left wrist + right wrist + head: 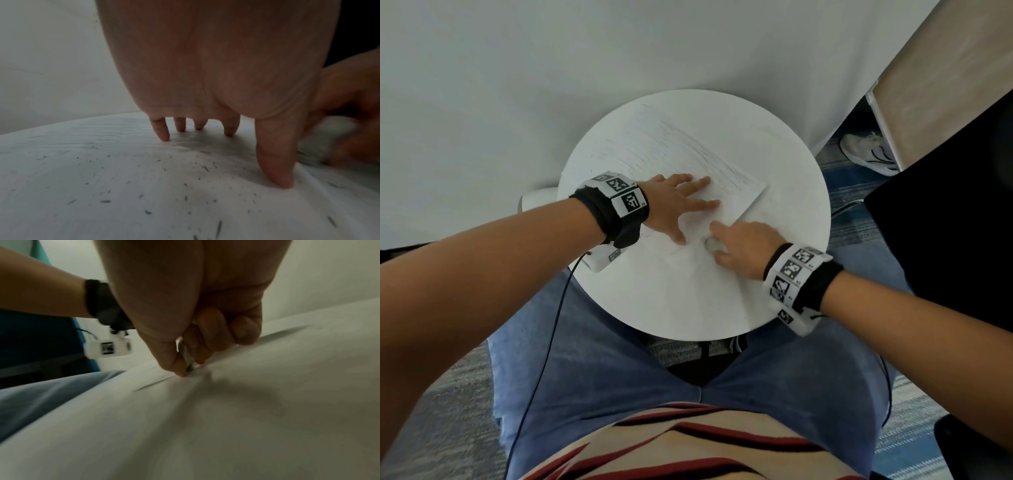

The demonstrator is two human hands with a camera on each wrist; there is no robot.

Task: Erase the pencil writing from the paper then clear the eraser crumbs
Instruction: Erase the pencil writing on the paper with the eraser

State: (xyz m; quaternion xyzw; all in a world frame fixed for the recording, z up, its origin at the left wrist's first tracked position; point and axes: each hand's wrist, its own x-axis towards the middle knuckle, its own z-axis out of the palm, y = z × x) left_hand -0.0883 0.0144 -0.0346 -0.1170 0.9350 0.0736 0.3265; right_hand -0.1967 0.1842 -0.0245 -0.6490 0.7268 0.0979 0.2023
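A white sheet of paper with faint pencil lines lies on the round white table. My left hand lies flat on the paper with spread fingers pressing it down. My right hand pinches a small whitish eraser between thumb and fingers and holds it against the paper just below the left thumb. In the right wrist view the eraser shows as a grey sliver between the thumb and curled fingers. Dark eraser crumbs are scattered over the paper under my left palm.
The table stands against a white wall. My legs in blue trousers are under the table's near edge. A dark chair stands at the right, and a white shoe lies on the striped carpet beyond it.
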